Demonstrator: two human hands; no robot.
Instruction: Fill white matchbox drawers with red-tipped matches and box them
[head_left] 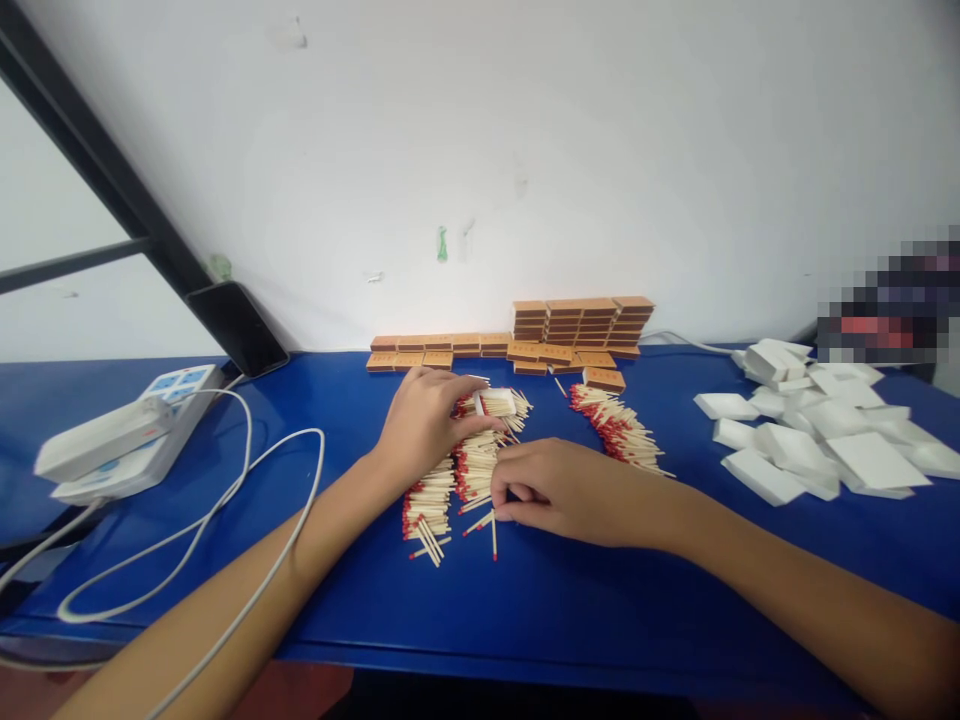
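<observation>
White tray, matches inside, between the tips of the left grip

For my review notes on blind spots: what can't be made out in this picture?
All in the head view:
- Whether the right hand grips the match at its fingertips: the curled fingers hide the contact.
- Part of the near side of the white tray: the thumb of the left hand covers it.
- Print on the matchboxes: too small.
- What the pixelated patch conceals: blocked out.
</observation>
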